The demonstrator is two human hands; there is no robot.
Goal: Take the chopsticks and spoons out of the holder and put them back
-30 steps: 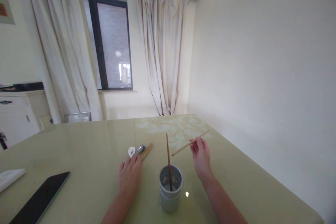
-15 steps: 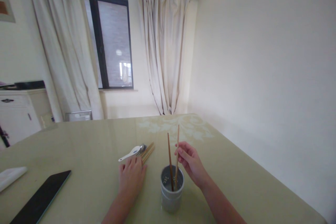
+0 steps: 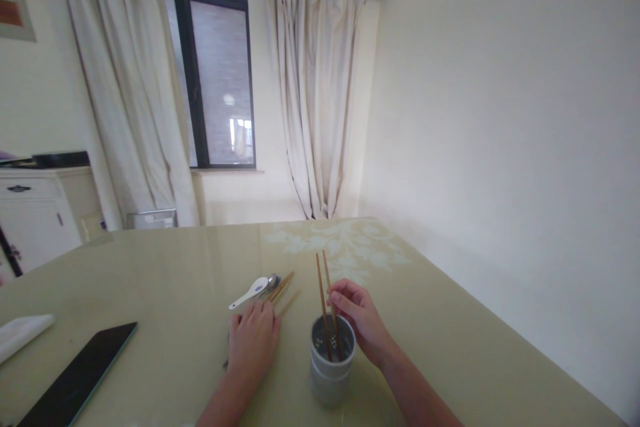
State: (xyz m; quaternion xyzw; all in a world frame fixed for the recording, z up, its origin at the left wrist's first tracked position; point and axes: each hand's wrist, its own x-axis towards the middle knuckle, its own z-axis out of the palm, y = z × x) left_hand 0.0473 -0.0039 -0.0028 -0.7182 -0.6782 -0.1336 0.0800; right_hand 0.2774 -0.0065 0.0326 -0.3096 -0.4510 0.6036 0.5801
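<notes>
The grey cup stands upright on the table, with a pair of wooden chopsticks leaning in it, tips down. My right hand pinches the right-hand one near its upper part, just above the cup's rim. To the left, my left hand lies palm down with its fingers curled over more wooden chopsticks. One of these angles away from the bundle. Against that bundle rest a white spoon and a metal spoon. The lower ends of these utensils are mostly hidden under my left hand.
At the left of the table lie a dark flat tablet-like object and a white object. A wall runs along the right side. Curtains hang by the window behind the far edge.
The chopstick in my right hand has gone lower into the cup and now leans left, beside the other one. Near my left hand, one chopstick has spread away from the bundle.
</notes>
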